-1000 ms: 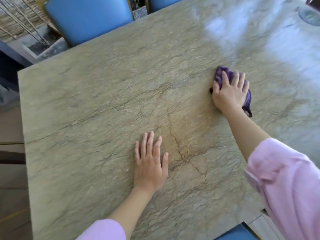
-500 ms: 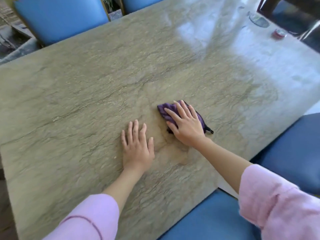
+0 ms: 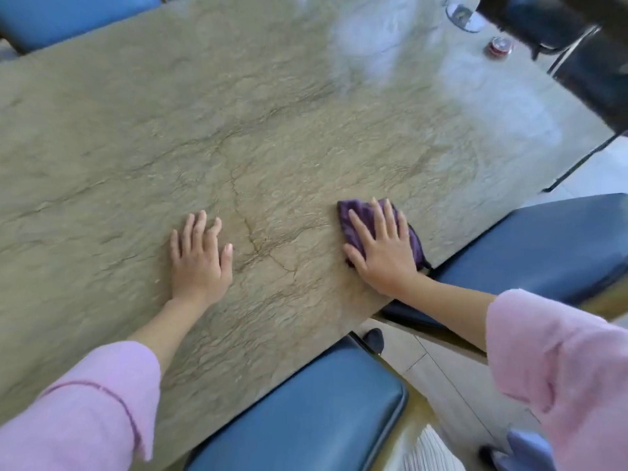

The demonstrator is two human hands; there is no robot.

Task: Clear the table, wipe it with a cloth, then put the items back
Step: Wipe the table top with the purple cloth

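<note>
Purple cloth (image 3: pixel 350 220) under our right hand (image 3: pixel 380 253), and it sits close to the near right edge of the table (image 3: pixel 272 113), bunched up with its darker tail poking out toward that edge. We have our right fingers straight and slightly fanned, palm down, pressing the fabric flat against the stone-patterned top. Over on the other side, our left hand (image 3: pixel 200 256) lies flat on the bare surface, fingers straight and close together, thumb out to the side, holding nothing. The two hands are well apart, with veined tabletop between them. Pink sleeves (image 3: pixel 78 409) cover both forearms up to just short of the wrists. Blue chair seats (image 3: pixel 306 413) line the near edge below us, one under our right arm too, and another blue chair (image 3: pixel 74 18) shows at the far left. Way off at the far right corner we spot a small red round object (image 3: pixel 499 47) and a clear round thing (image 3: pixel 463 16) beside it, both too blurred to name.
</note>
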